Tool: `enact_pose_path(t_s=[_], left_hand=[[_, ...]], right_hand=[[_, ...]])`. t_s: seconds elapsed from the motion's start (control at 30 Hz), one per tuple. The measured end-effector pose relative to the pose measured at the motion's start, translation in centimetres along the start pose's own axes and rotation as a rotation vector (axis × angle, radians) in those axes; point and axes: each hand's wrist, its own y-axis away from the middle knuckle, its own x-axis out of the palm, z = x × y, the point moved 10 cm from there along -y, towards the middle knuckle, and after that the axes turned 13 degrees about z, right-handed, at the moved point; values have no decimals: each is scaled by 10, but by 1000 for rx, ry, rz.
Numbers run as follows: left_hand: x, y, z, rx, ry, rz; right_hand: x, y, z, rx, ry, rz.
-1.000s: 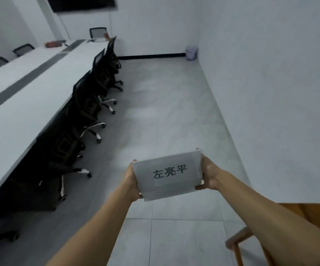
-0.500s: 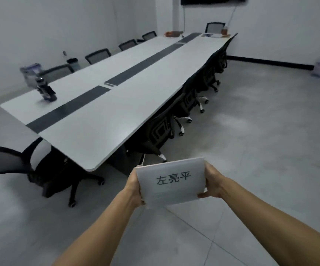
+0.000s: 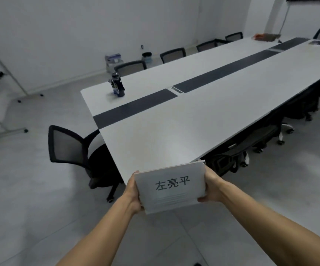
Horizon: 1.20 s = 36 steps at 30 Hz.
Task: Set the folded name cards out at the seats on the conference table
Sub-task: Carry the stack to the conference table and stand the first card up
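One name-card stack (image 3: pixel 171 186) gripped by left hand (image 3: pixel 133 191), right hand (image 3: pixel 211 186) | one conference table (image 3: pixel 193 121) | one bottle (image 3: pixel 117 85)

The name cards (image 3: pixel 171 187) are held between the left grip (image 3: pixel 133 194) and the right grip (image 3: pixel 211 187), just before the near corner of the counter (image 3: pixel 193 120). A strip (image 3: pixel 136 110) runs along the middle of the counter, from near to far. A bottle (image 3: pixel 118 85) stands on the counter, left of the strip, close to the near end. One chair (image 3: pixel 67 144) sits at the near end, left of the cards. A row of chairs (image 3: pixel 130 67) lines the left side. Other chairs (image 3: pixel 260 135) are tucked under the right side. A bin (image 3: pixel 146 56) stands by the wall, behind the left row.
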Motion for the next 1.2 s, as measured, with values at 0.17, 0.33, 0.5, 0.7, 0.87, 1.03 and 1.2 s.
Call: enact_pose_path(t_s=[0.17, 0.33, 0.5, 0.7, 0.87, 1.03, 1.2], left_hand=[[-28, -31, -61, 47, 79, -82], [-90, -95, -103, 12, 62, -164], [-112, -142, -152, -45, 110, -197], [-142, -214, -221, -44, 125, -147], [-154, -256, -250, -83, 147, -164], [-150, -274, -255, -93, 213, -166], [-155, -281, -244, -114, 280, -217]], right_hand=[[27, -65, 74, 59, 78, 115], [44, -143, 128, 59, 205, 139], [55, -214, 169, 88, 213, 141], [62, -285, 224, 111, 175, 79], [58, -327, 249, 157, 143, 43], [51, -355, 261, 195, 149, 57], [49, -375, 263, 228, 172, 94]])
